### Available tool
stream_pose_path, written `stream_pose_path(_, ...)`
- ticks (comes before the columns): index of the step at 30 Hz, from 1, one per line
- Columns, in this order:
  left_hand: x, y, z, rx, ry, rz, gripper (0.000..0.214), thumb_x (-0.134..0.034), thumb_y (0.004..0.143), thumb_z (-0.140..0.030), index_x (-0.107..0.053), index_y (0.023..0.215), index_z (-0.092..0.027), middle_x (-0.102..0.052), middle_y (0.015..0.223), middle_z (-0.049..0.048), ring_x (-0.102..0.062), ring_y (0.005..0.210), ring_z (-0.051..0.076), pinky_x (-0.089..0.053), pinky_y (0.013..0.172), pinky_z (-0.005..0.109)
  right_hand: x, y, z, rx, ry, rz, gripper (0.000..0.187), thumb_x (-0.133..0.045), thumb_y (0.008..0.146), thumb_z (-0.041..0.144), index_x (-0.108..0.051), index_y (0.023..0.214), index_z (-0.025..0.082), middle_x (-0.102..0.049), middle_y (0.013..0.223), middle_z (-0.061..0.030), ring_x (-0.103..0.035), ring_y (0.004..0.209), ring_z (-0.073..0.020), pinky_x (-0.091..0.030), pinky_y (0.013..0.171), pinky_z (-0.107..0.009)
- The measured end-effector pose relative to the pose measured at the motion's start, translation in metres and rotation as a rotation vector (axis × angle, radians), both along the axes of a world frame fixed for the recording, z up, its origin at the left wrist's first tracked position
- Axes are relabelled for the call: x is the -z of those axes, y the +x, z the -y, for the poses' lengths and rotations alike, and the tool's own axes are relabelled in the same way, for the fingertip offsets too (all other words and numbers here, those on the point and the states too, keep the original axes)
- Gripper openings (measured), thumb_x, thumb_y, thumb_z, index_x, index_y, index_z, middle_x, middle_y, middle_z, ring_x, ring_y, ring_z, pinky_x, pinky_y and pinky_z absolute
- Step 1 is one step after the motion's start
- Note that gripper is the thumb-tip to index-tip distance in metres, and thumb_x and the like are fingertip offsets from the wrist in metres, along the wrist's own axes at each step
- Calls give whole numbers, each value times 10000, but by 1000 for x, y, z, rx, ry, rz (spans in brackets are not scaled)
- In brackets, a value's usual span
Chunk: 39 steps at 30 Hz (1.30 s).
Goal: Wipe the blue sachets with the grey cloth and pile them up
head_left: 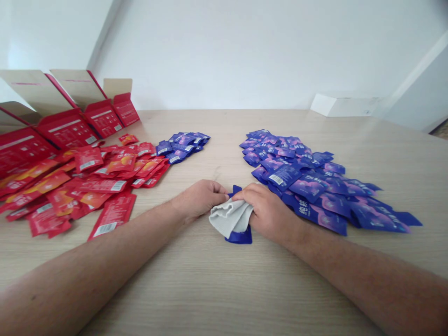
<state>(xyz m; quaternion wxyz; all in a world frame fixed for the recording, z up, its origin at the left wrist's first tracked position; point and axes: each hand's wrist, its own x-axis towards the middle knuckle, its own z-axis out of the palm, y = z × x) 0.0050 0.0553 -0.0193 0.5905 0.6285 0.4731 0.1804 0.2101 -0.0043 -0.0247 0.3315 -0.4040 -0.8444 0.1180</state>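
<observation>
On the head camera I see both forearms reaching in across the counter (210, 284), with the left hand (199, 200) and right hand (268, 210) close together at the middle. Both hands are closed in a grip on a crumpled grey cloth (231, 217), which sits between them. A blue sachet (240, 236) shows below the cloth and at its top edge, just past the right hand's fingertips. I cannot tell how the cloth and sachet join.

Touching the far side of the right hand, and spreading away to its right, lies a large heap of blue-purple sachets (310, 186). Ahead of the left hand is a smaller heap of blue sachets (182, 148). To the left of the left hand, a wide scatter of red sachets (87, 186) covers the counter.

Further out past the red sachets stand four open red cartons (66, 129), their tan flaps raised; from this angle I cannot see what is inside them. Well beyond the right hand, a white box (345, 105) sits at the counter's far edge, and its contents are hidden too.
</observation>
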Motion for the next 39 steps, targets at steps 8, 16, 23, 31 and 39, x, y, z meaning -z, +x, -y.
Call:
stream_pose_path(8,-1,-2,0,-6,61,26,140,-647,733,-289,-588,769,-167,-587,592,-29,-519,480,99,-368,459,199,-4,0,0,29,85,-138,391,-590,828,11,-663,1159,207,-651,1054,-64,-607,1015,-216,-488,920,-365)
stream_pose_path(16,-8,-5,1,145,113,-78,190,-529,866,-362,-553,801,-185,-532,541,-48,-494,435,101,-406,415,196,-9,-18,20,-323,105,145,217,-630,913,165,-692,1119,183,-679,1057,-85,-581,1021,-231,-477,936,-387)
stream_pose_path(23,-12,-6,0,219,179,-105,190,-522,886,-366,-565,851,-184,-551,559,-45,-512,424,93,-385,383,167,-12,-10,13,-175,112,162,250,-618,906,130,-686,1141,178,-671,1072,-93,-568,1053,-246,-478,952,-412)
stream_pose_path(31,-14,-5,2,280,112,-96,193,-516,888,-361,-577,856,-180,-590,596,-23,-546,440,105,-437,400,187,-11,-19,22,-417,116,152,206,-596,932,161,-692,1111,197,-684,1086,-77,-583,1053,-216,-482,971,-392)
stream_pose_path(39,-12,-5,0,243,69,-82,194,-501,905,-357,-553,857,-176,-578,579,-27,-539,426,101,-442,394,181,-13,-13,19,-329,92,178,226,-629,904,154,-684,1121,183,-671,1092,-80,-577,1047,-230,-473,963,-391)
